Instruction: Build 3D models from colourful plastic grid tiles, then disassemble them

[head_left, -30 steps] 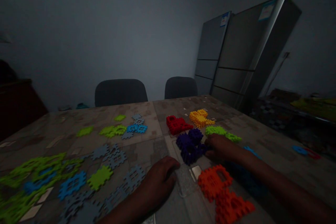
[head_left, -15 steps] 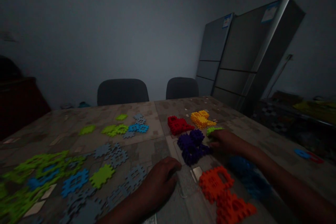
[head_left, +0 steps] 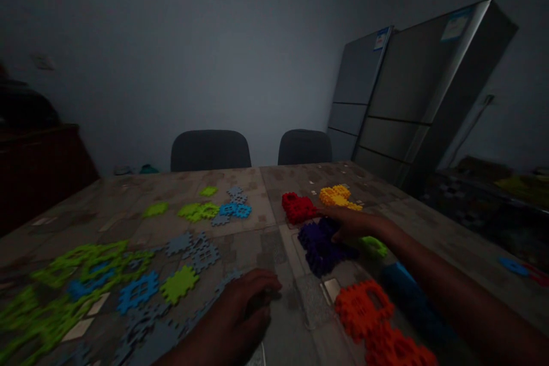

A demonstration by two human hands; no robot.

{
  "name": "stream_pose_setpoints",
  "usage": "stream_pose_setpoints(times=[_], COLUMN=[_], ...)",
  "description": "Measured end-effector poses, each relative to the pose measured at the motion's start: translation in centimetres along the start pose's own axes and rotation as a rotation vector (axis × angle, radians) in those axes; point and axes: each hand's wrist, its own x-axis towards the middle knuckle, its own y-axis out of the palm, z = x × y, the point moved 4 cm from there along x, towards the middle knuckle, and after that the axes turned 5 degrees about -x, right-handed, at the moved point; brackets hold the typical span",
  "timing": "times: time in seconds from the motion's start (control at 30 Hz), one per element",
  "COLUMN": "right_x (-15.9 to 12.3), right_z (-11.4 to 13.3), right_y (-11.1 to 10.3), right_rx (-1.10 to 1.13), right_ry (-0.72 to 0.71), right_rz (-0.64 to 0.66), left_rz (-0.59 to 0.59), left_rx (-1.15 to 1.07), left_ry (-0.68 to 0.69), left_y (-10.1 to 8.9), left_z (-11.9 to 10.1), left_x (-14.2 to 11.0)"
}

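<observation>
My right hand (head_left: 354,224) reaches across the table with its fingers stretched out and nothing visible in them. It lies above a dark purple stack of interlocking plastic pieces (head_left: 321,250), with its fingertips near a red stack (head_left: 298,209) and a yellow stack (head_left: 338,196). A lime green piece (head_left: 373,246) shows just below my right wrist. My left hand (head_left: 244,309) rests curled on the table among grey-blue waffle pieces (head_left: 201,254), and the dim light hides what lies under its fingers. An orange stack (head_left: 364,311) sits to the right of it.
The patterned table (head_left: 295,311) holds loose green and blue pieces (head_left: 138,291) at the left and a dark blue stack (head_left: 412,297) at the right. Two dark chairs (head_left: 210,151) stand beyond it, with a tall steel refrigerator (head_left: 429,86) at the back right.
My right hand has moved forward and left, from beside the purple stack to above it. My left hand has drawn slightly back. The view has shifted a little to the left.
</observation>
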Motion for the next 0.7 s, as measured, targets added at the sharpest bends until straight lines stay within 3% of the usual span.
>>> stream_pose_setpoints(times=[0.27,0.47,0.57,0.7], right_x=[0.1,-0.7,-0.6,-0.2], right_z=[-0.1,0.3,1.8,5.3], right_y=[0.3,-1.4,-2.3,-2.9], right_rx=[0.012,0.010,0.008,0.019], right_ry=[0.021,0.044,0.035,-0.080], right_rz=[0.025,-0.019,-0.051,-0.021], left_rz=[-0.122,-0.295,-0.391,-0.478], left_rx=[0.014,0.011,0.066,0.184], left_ry=[-0.114,-0.297,-0.304,-0.295], left_y=[-4.2,-7.9,-10.6,-16.1], left_z=[1.0,2.1,2.4,3.5], left_x=[-4.2,-8.7,-11.0,-13.5])
